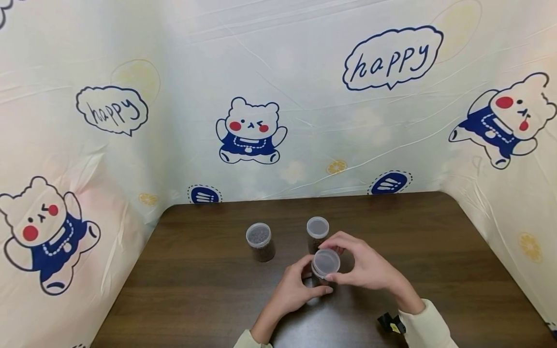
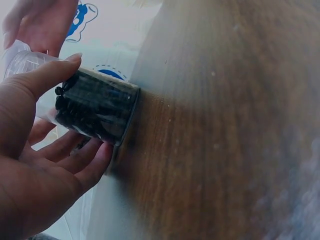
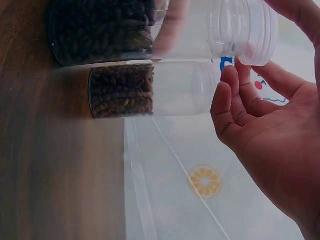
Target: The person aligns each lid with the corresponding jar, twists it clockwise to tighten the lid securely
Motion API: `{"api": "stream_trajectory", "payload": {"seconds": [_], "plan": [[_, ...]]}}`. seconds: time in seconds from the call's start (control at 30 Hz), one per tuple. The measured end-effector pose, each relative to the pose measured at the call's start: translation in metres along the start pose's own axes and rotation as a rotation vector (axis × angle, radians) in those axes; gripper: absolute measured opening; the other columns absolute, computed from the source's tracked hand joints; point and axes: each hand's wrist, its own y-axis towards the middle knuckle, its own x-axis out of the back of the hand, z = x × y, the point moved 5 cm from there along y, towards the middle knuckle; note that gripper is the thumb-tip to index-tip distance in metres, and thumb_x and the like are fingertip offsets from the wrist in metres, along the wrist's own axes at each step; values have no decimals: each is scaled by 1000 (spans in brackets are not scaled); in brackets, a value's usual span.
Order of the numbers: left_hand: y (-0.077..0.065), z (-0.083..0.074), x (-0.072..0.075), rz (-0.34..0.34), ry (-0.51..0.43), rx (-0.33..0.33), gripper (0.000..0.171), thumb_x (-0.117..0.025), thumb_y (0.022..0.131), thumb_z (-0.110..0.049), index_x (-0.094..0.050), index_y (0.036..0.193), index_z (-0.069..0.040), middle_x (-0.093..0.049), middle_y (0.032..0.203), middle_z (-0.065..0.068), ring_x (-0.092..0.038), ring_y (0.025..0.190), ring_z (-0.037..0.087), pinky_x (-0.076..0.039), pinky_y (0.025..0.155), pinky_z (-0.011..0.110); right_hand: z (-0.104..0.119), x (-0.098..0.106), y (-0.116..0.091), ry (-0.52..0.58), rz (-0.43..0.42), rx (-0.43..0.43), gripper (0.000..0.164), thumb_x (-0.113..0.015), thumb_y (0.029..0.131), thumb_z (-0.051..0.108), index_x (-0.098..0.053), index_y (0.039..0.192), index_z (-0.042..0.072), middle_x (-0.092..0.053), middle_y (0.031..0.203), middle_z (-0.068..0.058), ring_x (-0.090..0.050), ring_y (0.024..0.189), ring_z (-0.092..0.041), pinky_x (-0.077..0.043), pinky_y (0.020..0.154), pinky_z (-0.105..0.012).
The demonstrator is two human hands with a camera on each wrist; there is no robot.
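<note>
A clear plastic jar (image 2: pixel 95 105) of dark beans stands upright on the wooden table, its lower part filled. My left hand (image 1: pixel 293 292) grips it round the side, thumb in front and fingers behind. Thumb and fingers of my right hand (image 1: pixel 370 263) pinch the translucent lid (image 3: pixel 262 32) at the jar's mouth by its rim. Close behind stands a second lidded jar (image 3: pixel 122 90) with brown beans, partly covered by the right hand in the head view. Farther left is a third lidded jar (image 1: pixel 261 242), also with dark contents, which neither hand touches.
The brown wooden table (image 1: pixel 196 290) reaches back to a pale curtain (image 1: pixel 304 145) printed with bears, which also hangs at both sides. A small black object (image 1: pixel 390 323) with a yellow mark is beside the right sleeve (image 1: pixel 428 326).
</note>
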Motion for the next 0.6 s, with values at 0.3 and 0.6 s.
{"api": "stream_trajectory", "payload": {"seconds": [0.3,0.6], "plan": [[0,1,-1,4,-12,-1,58,-93,81,-30,-65,132,-32,-74,124,-6,-71,114,8,-56,100,25,-4,-7,0,-12,31,-48,54,-93,81,27,-69,128,18,-66,121,8,-64,107,-6,-55,93,-28],[0,-2,0,9,-17,7,59,-93,82,-29,-65,133,-31,-73,125,-5,-71,114,8,-57,102,30,-4,-6,1,-23,41,-63,51,-92,83,34,-70,127,20,-67,120,7,-63,107,-8,-54,92,-30]]}}
